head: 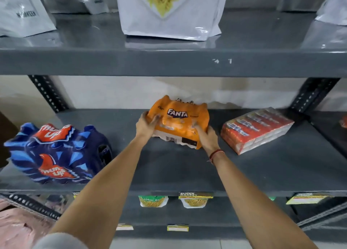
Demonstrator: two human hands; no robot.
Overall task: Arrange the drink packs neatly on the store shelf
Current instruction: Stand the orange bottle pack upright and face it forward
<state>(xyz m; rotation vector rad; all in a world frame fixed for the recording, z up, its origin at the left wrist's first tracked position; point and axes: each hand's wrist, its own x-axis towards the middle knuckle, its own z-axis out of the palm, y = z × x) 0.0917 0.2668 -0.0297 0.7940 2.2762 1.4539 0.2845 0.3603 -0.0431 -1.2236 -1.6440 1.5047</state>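
Note:
An orange Fanta pack [183, 120] of shrink-wrapped bottles rests near the back middle of the grey middle shelf [187, 170]. My left hand [147, 125] grips its left side, fingers spread over the wrap. My right hand [207, 138] holds its front right corner. A blue Thums Up pack [56, 153] lies tilted at the shelf's left, near the front edge. A red and white carton pack [256, 129] lies at an angle on the right.
The upper shelf [169, 61] overhangs close above and carries white snack pouches [170, 12]. Perforated black uprights [47, 93] stand at the back corners. Lower shelves hold small snack packets [195, 201]. Bare shelf lies between the packs.

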